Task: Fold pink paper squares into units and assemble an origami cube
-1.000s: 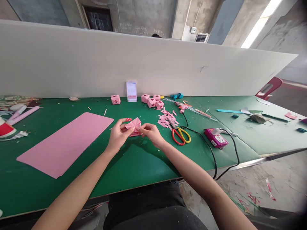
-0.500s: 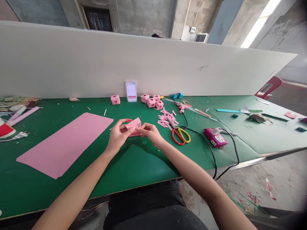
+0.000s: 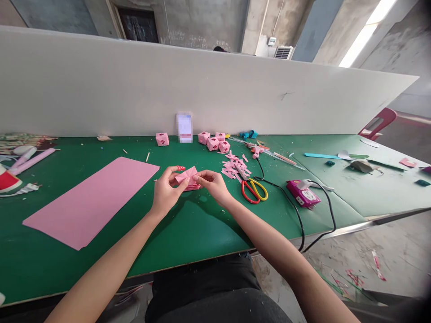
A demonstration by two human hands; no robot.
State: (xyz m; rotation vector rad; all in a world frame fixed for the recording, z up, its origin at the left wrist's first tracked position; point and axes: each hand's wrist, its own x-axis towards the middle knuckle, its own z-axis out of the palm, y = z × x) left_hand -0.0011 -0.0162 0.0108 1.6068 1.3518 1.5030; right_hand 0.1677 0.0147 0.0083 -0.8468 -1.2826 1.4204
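Both hands hold a small folded pink paper piece (image 3: 187, 175) just above the green table (image 3: 188, 229). My left hand (image 3: 165, 190) pinches its left side with thumb and forefinger. My right hand (image 3: 213, 185) pinches its right edge, fingers closed on the paper. A small stack of pink papers (image 3: 192, 186) lies on the table under the hands. A large pink sheet (image 3: 92, 199) lies flat to the left.
Several finished pink paper cubes (image 3: 213, 142) and another cube (image 3: 162, 139) sit by the white partition (image 3: 202, 89). Pink scraps (image 3: 234, 164), red-and-yellow scissors (image 3: 253, 188), a pink glue gun (image 3: 255, 150), a pink power strip (image 3: 302, 194) with black cords lie to the right.
The folded pink piece sits slightly lower and flatter between the fingers; my right hand has shifted a little up and left on it.
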